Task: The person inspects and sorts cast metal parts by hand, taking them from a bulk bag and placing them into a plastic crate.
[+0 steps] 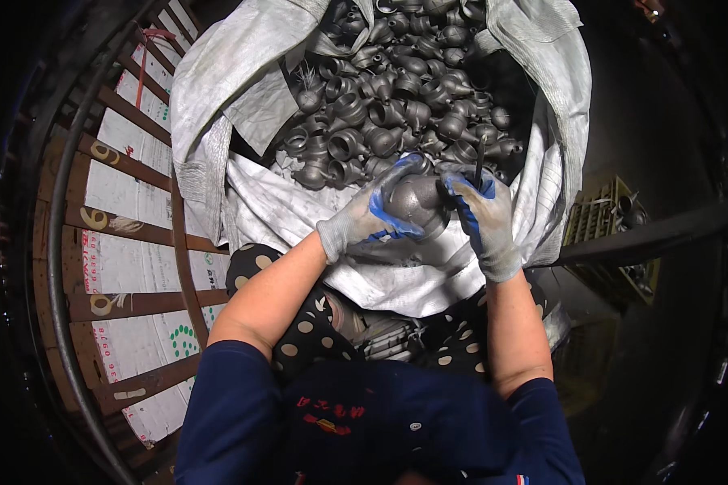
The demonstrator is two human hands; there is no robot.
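Note:
In my left hand (380,204), gloved in pale knit with blue coating, is a rounded grey metal casting (416,200), its dome facing up. The fingers curve round its left side. My right hand (479,212), gloved alike, is closed at the casting's right side. A thin dark stick-like tool (480,158) sticks up from its fingers; its exact kind and its lower end are hidden. Just beyond both hands lies a heap of similar grey castings (388,105), many with round bodies and narrow necks, inside a big white woven sack (218,89).
Left of the sack stands a brown slatted metal frame (129,226) with white printed cartons (133,263) behind it. On the right are a dark bar (647,238) and a yellowish crate (598,214) holding some parts. The sack's near edge (404,295) drapes over my lap.

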